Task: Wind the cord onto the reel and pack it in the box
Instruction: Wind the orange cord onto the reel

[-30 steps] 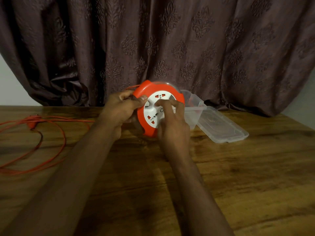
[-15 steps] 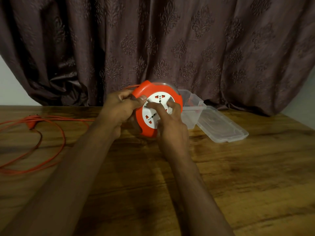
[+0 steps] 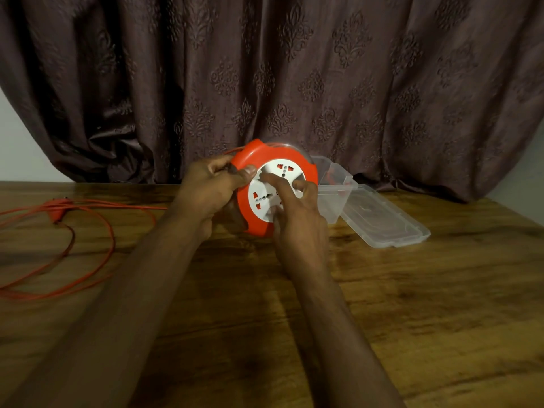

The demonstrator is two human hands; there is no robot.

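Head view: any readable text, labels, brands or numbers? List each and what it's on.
None can be read.
Reel: its white socket face shows only pin holes and red shutters; a small dark mark beside the right hand is partly covered and too blurred to read.
Clear box and lid: moulded ridges only, no lettering.
Cord and plug: no markings visible.
Curtain: embossed ornament, no text.

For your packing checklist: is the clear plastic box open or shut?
Open: the clear plastic box stands uncovered behind the round orange reel, its lid flat on the wooden table.
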